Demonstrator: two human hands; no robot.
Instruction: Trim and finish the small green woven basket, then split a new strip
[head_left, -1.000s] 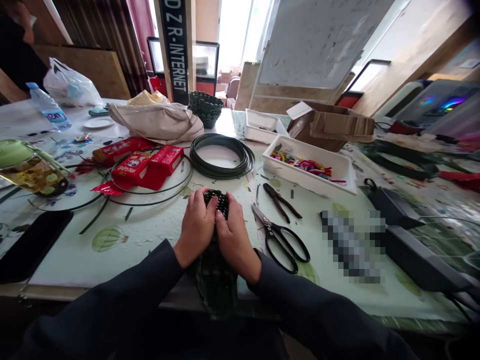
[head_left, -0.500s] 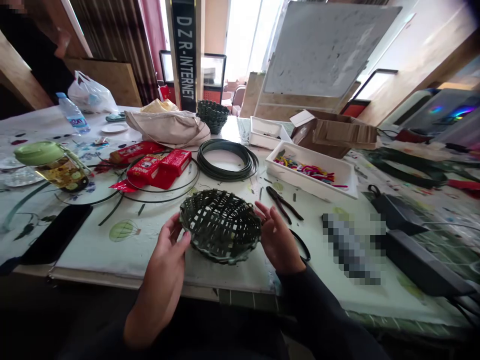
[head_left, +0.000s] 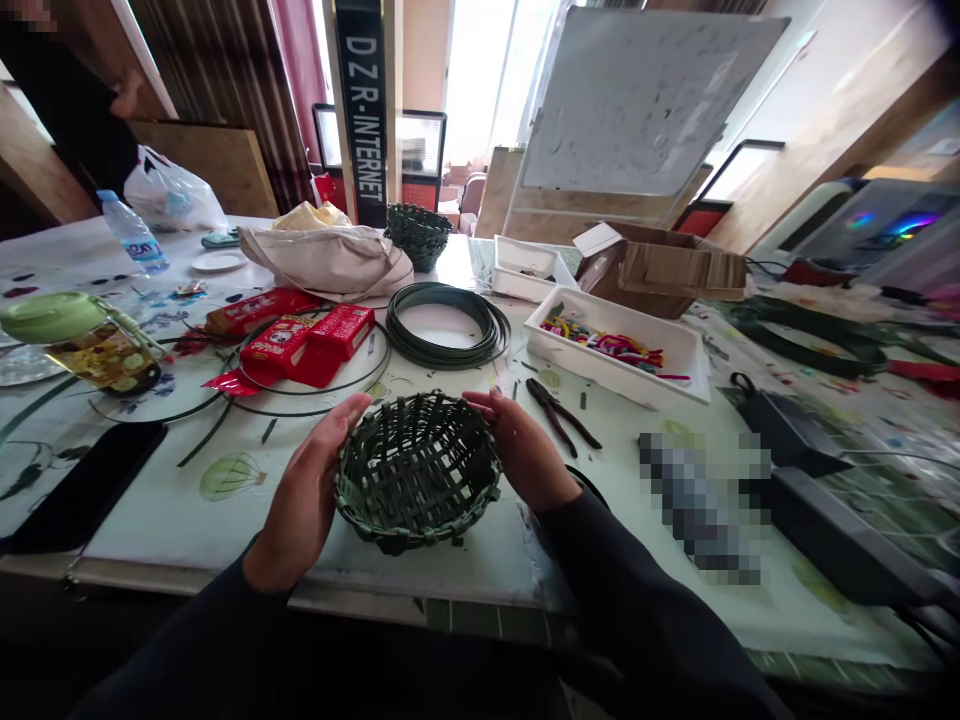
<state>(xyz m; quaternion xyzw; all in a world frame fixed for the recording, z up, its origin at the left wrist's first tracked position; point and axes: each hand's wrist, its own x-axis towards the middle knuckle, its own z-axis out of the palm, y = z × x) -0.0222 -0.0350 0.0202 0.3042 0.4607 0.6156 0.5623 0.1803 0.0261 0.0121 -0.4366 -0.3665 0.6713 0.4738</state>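
A dark green woven basket (head_left: 416, 470) is held between my two hands above the near edge of the table, its open mouth tilted toward me. My left hand (head_left: 304, 495) presses along its left side, fingers reaching up the outer wall. On the opposite side, my right hand (head_left: 529, 450) grips the upper right rim, fingertips at the far edge. Beyond the basket lies a coil of dark green strip (head_left: 448, 325). Pliers (head_left: 561, 417) rest on the cloth right of my right hand, and a black loop (head_left: 589, 485) is partly hidden behind my right sleeve.
Red boxes (head_left: 307, 345) sit among thin hoops at left, near a green-lidded jar (head_left: 90, 340) and a black phone (head_left: 86, 485). White trays (head_left: 619, 345), a cardboard box (head_left: 667, 270) and black power adapters (head_left: 847, 530) stand right. Another woven basket (head_left: 418, 237) stands behind. A person is at far left.
The basket has turned so its inside faces me more, and it has come slightly nearer and left. My right hand has moved up and closed on the rim. The view has shifted slightly.
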